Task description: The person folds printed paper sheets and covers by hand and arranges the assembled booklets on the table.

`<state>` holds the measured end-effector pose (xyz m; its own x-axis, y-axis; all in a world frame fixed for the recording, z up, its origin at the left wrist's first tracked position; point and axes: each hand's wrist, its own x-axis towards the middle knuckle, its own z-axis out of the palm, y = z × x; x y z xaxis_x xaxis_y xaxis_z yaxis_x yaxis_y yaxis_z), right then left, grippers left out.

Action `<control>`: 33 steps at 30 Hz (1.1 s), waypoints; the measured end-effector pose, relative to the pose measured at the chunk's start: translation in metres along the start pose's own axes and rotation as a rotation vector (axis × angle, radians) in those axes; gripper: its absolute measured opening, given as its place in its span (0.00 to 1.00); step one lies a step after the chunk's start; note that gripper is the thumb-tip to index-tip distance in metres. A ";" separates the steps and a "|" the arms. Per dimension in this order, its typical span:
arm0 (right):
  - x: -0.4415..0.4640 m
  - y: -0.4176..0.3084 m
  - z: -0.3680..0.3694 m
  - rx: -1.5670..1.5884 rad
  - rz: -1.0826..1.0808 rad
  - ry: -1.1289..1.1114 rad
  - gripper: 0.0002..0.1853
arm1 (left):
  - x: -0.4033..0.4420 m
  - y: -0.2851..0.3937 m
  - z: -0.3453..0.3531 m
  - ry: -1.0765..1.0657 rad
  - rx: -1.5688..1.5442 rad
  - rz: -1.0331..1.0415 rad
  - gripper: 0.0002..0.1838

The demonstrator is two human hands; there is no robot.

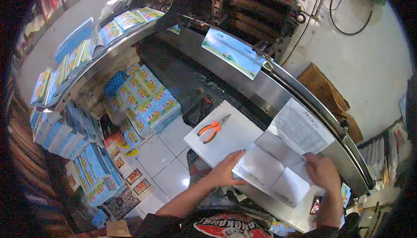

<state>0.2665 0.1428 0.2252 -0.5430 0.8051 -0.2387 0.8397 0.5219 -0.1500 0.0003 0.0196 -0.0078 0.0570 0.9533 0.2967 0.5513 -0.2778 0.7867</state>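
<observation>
- White papers (265, 162) sit right of the orange pliers (212, 129), long way pointing away from them
- Left hand (225, 169), nearer the pliers, grips one end
- Right hand (324, 173), farther off, pinches the other

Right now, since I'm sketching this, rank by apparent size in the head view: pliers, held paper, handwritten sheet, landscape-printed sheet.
1. Held paper
2. Handwritten sheet and landscape-printed sheet: too alike to rank
3. Pliers

The held paper looks nearer the camera, so true sizes are unsure.
</observation>
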 end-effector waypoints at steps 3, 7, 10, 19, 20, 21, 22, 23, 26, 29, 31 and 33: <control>0.022 0.046 -0.027 -0.121 0.107 0.259 0.19 | -0.001 -0.002 0.000 -0.015 -0.029 -0.011 0.60; 0.066 0.052 -0.089 -0.043 0.179 0.743 0.24 | -0.002 0.000 0.000 -0.023 -0.030 -0.035 0.60; 0.117 0.066 -0.084 -0.190 -0.004 1.011 0.26 | -0.003 0.001 0.000 -0.009 -0.036 -0.015 0.60; 0.138 0.051 0.064 -0.284 -0.178 0.581 0.19 | -0.002 0.009 -0.004 0.002 -0.017 -0.019 0.60; 0.126 0.050 0.072 -0.259 -0.197 0.526 0.19 | -0.002 0.009 -0.002 -0.003 -0.017 -0.019 0.60; 0.112 0.049 0.078 -0.234 -0.213 0.473 0.19 | -0.001 0.008 -0.002 -0.001 -0.002 -0.012 0.60; 0.093 0.046 0.086 -0.203 -0.213 0.414 0.21 | 0.000 0.007 -0.001 0.000 0.012 -0.003 0.60; 0.072 0.038 0.090 -0.170 -0.214 0.356 0.24 | 0.000 0.007 -0.002 -0.005 0.012 0.003 0.60; -0.002 -0.022 0.079 -0.078 -0.129 0.040 0.30 | 0.000 0.009 -0.003 0.027 0.004 0.026 0.60; -0.041 -0.030 0.120 -0.212 -0.279 0.191 0.32 | -0.001 0.012 -0.003 0.037 -0.002 0.031 0.61; -0.049 -0.030 0.127 -0.351 -0.324 0.273 0.33 | -0.001 0.013 -0.002 0.061 -0.012 0.021 0.62; -0.051 -0.027 0.126 -0.302 -0.324 0.161 0.31 | -0.001 0.013 -0.003 0.059 -0.036 0.024 0.62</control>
<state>0.2719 0.0516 0.1204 -0.7906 0.6083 -0.0699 0.6012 0.7929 0.0998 0.0051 0.0152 0.0034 0.0204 0.9378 0.3465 0.5198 -0.3061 0.7976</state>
